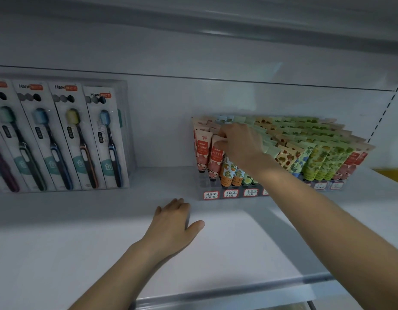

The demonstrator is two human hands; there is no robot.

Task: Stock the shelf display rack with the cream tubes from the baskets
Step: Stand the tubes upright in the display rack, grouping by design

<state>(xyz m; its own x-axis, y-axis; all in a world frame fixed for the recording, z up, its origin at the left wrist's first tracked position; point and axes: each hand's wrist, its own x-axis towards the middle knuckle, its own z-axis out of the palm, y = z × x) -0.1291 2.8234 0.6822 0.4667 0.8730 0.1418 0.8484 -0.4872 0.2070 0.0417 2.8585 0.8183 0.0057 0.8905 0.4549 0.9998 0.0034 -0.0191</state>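
A clear display rack with handwritten labels stands on the white shelf, packed with rows of upright cream tubes in pink, orange, green and floral prints. My right hand reaches into its left side and pinches the top of a pink cream tube in the second column. Beside it stands another pink tube. Orange tubes stand in front, below my wrist. My left hand rests flat on the shelf in front of the rack, fingers relaxed. No baskets are in view.
A clear case of boxed toothbrushes leans at the back left of the shelf. The shelf above hangs overhead. A slotted upright runs at the right, with a yellow object behind the rack.
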